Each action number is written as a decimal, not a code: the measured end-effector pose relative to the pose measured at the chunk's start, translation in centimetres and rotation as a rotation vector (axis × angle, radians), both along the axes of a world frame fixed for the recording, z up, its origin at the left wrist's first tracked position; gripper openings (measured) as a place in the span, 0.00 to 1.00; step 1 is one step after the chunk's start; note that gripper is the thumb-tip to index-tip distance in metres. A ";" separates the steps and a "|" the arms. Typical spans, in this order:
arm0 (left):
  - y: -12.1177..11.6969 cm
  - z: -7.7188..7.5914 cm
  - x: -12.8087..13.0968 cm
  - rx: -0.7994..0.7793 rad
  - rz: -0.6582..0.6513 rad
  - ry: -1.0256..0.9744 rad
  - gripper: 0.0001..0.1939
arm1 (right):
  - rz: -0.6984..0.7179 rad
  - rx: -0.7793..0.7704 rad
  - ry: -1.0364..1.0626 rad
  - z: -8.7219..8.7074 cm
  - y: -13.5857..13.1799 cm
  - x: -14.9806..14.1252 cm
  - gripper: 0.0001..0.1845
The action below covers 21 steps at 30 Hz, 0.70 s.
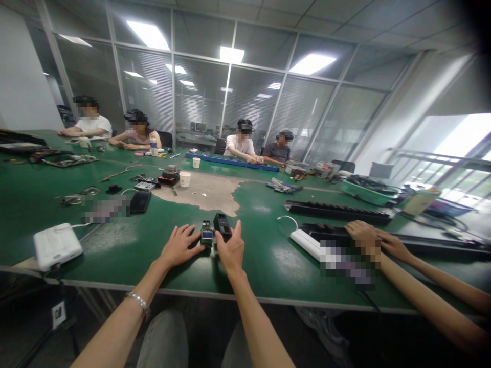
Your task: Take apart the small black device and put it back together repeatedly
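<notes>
In front of me on the green table stands a small circuit board assembly (207,234) with a blue part on it. My left hand (179,246) lies at its left side, fingers spread on the tabletop and the thumb tip at the board's edge. My right hand (230,249) grips a black plastic casing (221,224) between thumb and fingers, just to the right of the board. The casing is tilted, its top facing me. Part of it is hidden by my right hand.
A white power bank (57,246) is at left, near a black phone (140,202). A paper cup (185,179) stands ahead. At right, another person's hands (364,237) rest on a long black strip, beside a white power strip (306,244). Several people sit across the table.
</notes>
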<state>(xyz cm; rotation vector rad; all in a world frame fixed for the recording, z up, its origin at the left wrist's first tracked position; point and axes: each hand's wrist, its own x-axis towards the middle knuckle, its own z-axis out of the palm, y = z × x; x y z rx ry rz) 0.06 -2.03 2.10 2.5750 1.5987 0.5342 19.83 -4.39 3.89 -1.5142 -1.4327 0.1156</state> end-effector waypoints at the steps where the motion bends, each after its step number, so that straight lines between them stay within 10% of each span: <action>1: 0.0 0.0 0.0 -0.001 -0.001 -0.004 0.29 | 0.007 0.008 0.013 0.6 0.2 -0.4 0.43; 21: 0.3 -0.7 -0.4 -0.007 0.052 -0.048 0.39 | -0.023 -0.221 -0.284 4.0 -0.6 -5.2 0.47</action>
